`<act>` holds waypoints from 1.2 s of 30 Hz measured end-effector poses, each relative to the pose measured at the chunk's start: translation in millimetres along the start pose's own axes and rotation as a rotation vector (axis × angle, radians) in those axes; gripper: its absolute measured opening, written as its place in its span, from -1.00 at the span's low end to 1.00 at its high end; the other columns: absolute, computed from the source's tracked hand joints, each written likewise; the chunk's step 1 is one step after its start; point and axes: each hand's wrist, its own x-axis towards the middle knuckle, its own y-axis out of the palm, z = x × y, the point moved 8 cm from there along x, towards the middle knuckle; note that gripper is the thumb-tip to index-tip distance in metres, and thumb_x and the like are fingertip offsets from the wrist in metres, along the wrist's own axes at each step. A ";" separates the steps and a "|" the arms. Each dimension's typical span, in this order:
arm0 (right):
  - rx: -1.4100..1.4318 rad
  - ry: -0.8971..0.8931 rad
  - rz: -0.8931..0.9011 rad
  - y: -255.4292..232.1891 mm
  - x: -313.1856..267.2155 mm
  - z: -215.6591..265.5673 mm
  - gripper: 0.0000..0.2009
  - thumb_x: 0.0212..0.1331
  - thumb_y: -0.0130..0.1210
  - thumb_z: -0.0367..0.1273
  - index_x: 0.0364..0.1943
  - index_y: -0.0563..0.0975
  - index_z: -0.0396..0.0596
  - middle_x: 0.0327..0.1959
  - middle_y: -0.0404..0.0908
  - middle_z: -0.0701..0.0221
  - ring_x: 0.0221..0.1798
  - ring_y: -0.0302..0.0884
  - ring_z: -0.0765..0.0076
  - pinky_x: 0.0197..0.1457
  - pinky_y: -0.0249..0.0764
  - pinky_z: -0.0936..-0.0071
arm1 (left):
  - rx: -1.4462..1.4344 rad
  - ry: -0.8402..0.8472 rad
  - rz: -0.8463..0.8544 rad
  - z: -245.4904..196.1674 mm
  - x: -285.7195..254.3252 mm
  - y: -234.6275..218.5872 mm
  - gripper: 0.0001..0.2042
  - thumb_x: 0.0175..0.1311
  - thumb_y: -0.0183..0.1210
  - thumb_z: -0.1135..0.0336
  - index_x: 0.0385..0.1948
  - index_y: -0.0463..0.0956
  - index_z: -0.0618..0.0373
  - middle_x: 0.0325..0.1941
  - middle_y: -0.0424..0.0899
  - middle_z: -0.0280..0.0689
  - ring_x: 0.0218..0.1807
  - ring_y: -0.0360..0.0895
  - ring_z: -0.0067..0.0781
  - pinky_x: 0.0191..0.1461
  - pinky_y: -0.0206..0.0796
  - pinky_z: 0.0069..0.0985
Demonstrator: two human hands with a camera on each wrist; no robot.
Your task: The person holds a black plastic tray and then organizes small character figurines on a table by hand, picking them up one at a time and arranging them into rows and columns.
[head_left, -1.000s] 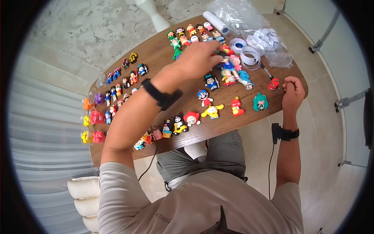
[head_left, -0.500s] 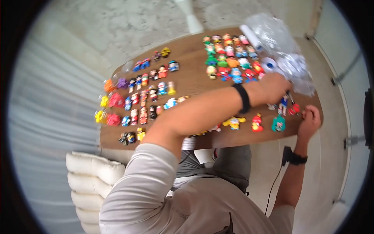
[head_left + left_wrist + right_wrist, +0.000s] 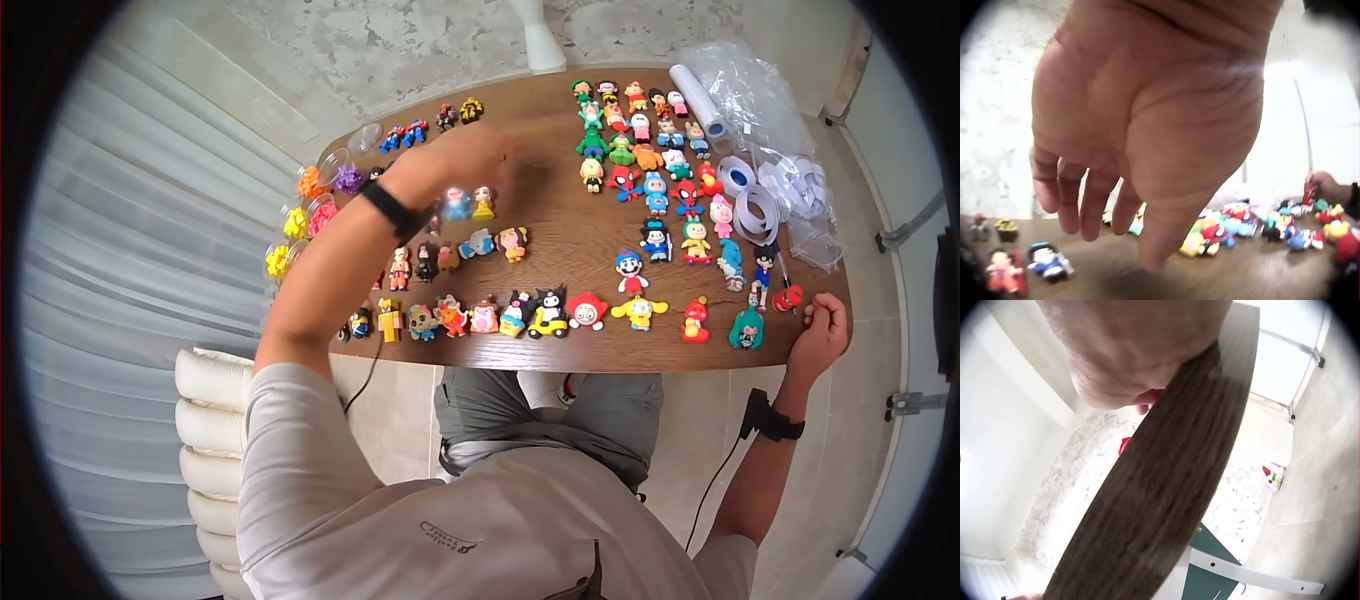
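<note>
My left hand (image 3: 455,165) hangs over the left-middle of the table, blurred at the fingertips. In the left wrist view its fingers (image 3: 1091,206) point down, relaxed, with nothing in them. Below it in the head view stand a yellow-dressed figure (image 3: 484,204) and a blue-and-white figure (image 3: 457,206), partly blurred. My right hand (image 3: 822,332) rests at the table's right edge, fingers loosely curled and holding nothing. Near it lie a red round piece with a rod (image 3: 787,299), a black-haired figure in blue (image 3: 764,268) and a teal-haired figure (image 3: 747,331).
Several toy figures stand in rows on the wooden table (image 3: 545,345). At the back right lie a white roll (image 3: 700,100), rings of white tape (image 3: 757,215) and crumpled clear plastic (image 3: 745,85). Clear cups with coloured pieces (image 3: 294,222) line the left end.
My left hand has laid the black-haired figure in blue at the right, beside the teal-haired one, let go, and swung back left. My right hand has stayed at the table edge.
</note>
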 end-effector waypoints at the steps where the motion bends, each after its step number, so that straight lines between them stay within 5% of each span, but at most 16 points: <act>1: 0.005 0.004 0.007 1.0 0.4 -0.7 -0.86 0.31 -0.02 -0.56 -0.27 0.60 -0.19 -0.39 0.55 0.49 -0.37 0.42 0.66 -0.30 0.32 0.70 | 0.058 -0.054 0.054 13.4 -12.4 14.6 -0.46 0.13 0.35 0.18 0.17 0.49 0.14 -0.01 0.67 0.00 0.09 0.60 0.05 0.17 0.43 -0.15; 8: -0.030 -0.025 0.021 0.7 -0.4 4.2 -0.85 0.30 -0.03 -0.58 -0.26 0.60 -0.19 -0.38 0.56 0.49 -0.36 0.44 0.67 -0.31 0.32 0.70 | -0.079 -0.087 0.084 18.8 -41.3 52.2 -0.39 0.09 0.35 0.15 0.23 0.45 0.11 0.06 0.64 0.01 0.16 0.56 0.05 0.23 0.40 -0.14; 12: -0.041 -0.027 0.027 2.7 -1.2 7.3 -0.85 0.30 -0.03 -0.58 -0.26 0.60 -0.19 -0.39 0.56 0.50 -0.36 0.44 0.68 -0.31 0.32 0.70 | 0.021 -0.181 -0.162 10.2 -25.7 30.8 -0.45 0.12 0.33 0.13 0.17 0.49 0.12 0.03 0.64 -0.03 0.16 0.56 0.03 0.22 0.42 -0.18; 17: -0.047 -0.028 0.036 3.3 -1.5 8.0 -0.85 0.30 -0.03 -0.57 -0.26 0.60 -0.19 -0.39 0.56 0.51 -0.37 0.44 0.68 -0.31 0.32 0.70 | -0.230 0.184 -0.237 -102.2 4.1 -2.9 -0.45 0.14 0.33 0.10 0.15 0.48 0.16 0.02 0.64 0.00 0.13 0.57 0.03 0.23 0.42 -0.19; 21: -0.066 -0.023 0.026 3.2 -1.9 11.5 -0.85 0.30 -0.04 -0.57 -0.27 0.60 -0.18 -0.38 0.57 0.51 -0.36 0.44 0.69 -0.30 0.33 0.69 | -0.157 0.203 -0.079 -140.8 37.0 11.4 -0.41 0.15 0.34 0.09 0.18 0.46 0.22 0.01 0.64 0.01 0.12 0.58 0.03 0.21 0.43 -0.18; 36: -0.031 -0.021 0.016 3.8 -1.5 14.7 -0.84 0.30 -0.04 -0.57 -0.26 0.61 -0.19 -0.39 0.57 0.52 -0.36 0.44 0.69 -0.29 0.33 0.69 | -0.226 0.203 -0.155 -139.8 40.0 5.3 -0.47 0.25 0.32 0.08 0.20 0.46 0.12 0.00 0.69 -0.03 0.04 0.63 0.00 0.14 0.45 -0.18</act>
